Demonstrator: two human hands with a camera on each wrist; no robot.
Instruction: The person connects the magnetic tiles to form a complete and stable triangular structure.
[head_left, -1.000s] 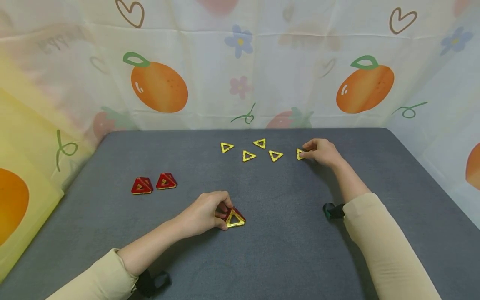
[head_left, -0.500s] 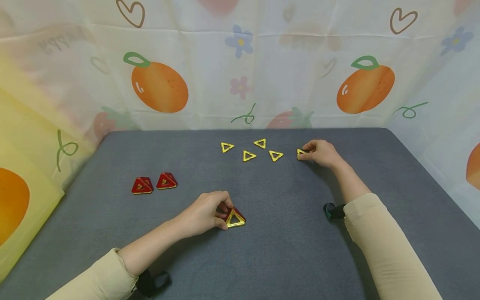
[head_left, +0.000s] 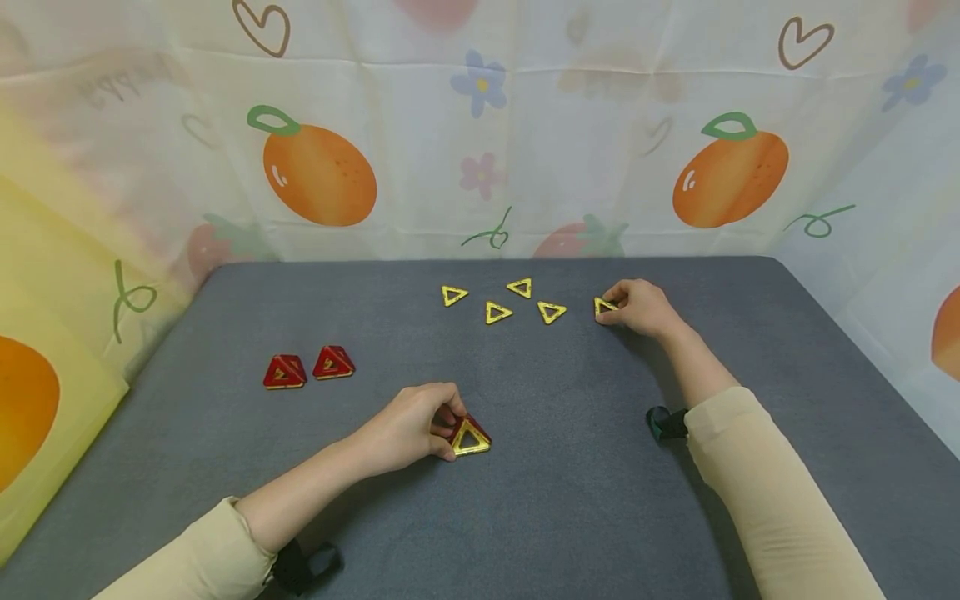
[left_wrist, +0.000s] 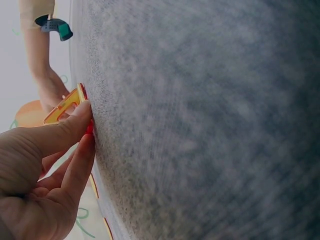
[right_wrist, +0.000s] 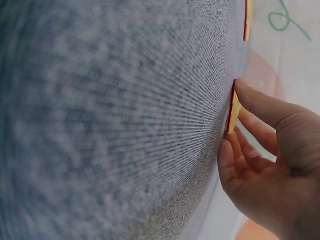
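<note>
Left of centre in the head view, my left hand (head_left: 408,425) grips a small pyramid (head_left: 471,451) of triangular tiles, its front face a yellow frame and its side red. In the left wrist view, thumb and fingers pinch the pyramid's yellow frame (left_wrist: 56,112) and red edge low over the cloth. Farther off to the right, my right hand (head_left: 647,308) pinches a flat yellow triangle tile (head_left: 597,309) at the tabletop. Seen edge-on in the right wrist view, this tile (right_wrist: 233,110) has a red underside and sits between thumb and fingers.
Several loose yellow triangle tiles (head_left: 551,318) lie along the back of the grey table (head_left: 570,500). Two red pyramids stand at the left, one (head_left: 285,372) beside the other (head_left: 333,362). A printed curtain (head_left: 420,200) hangs directly behind the table.
The right hand's fingers have shifted slightly on the yellow triangle tile, so more of it shows. The left hand and its pyramid stay where they were.
</note>
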